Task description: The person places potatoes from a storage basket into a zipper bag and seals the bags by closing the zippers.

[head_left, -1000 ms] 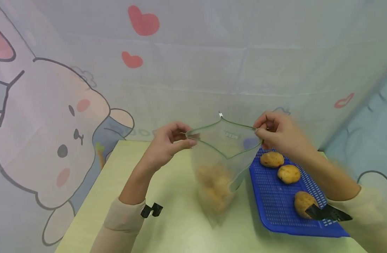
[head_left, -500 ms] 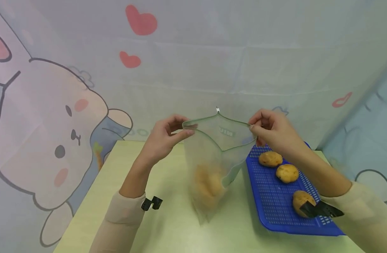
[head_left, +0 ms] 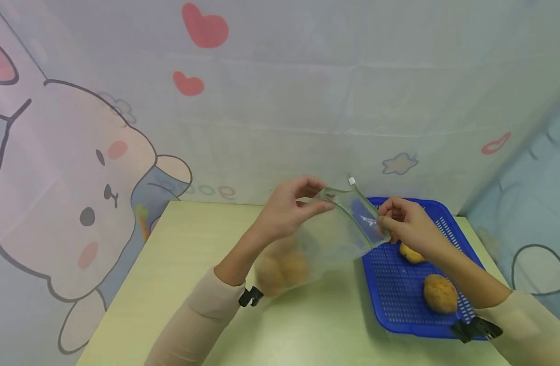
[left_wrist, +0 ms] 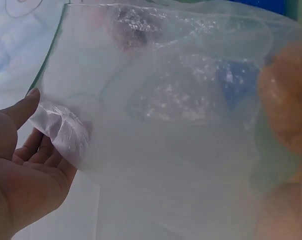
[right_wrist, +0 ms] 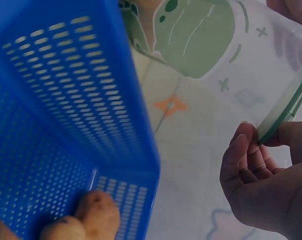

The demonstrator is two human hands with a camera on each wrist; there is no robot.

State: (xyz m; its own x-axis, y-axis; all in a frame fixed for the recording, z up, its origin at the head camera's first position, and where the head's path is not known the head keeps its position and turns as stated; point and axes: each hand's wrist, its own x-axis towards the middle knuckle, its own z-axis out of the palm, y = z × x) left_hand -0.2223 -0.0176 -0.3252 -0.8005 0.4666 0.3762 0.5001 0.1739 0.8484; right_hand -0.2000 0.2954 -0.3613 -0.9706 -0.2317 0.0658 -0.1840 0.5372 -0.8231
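Observation:
A translucent zip bag (head_left: 336, 236) with green edging hangs tilted between my two hands, its mouth up to the right. Several potatoes (head_left: 282, 272) lie bunched in its lower left end. My left hand (head_left: 291, 208) pinches the left end of the mouth between thumb and fingers. At the mouth's other end, my right hand (head_left: 408, 226) pinches the corner; the right wrist view shows the green strip (right_wrist: 283, 107) between thumb and fingertips. A small white slider (head_left: 351, 181) sits on the bag's far edge. Through the film, the left wrist view shows a potato (left_wrist: 288, 97).
To the right stands a blue perforated basket (head_left: 376, 305), partly under my right forearm. Inside it are a potato (head_left: 440, 294) near the front and another potato (head_left: 411, 253) partly hidden by my hand. A cartoon-printed cloth (head_left: 280, 101) hangs behind the pale table (head_left: 206, 244).
Both hands have moved right and lower with the bag, the left one further. The bag has tipped from upright to slanted, its potatoes now at lower left, and its mouth has narrowed.

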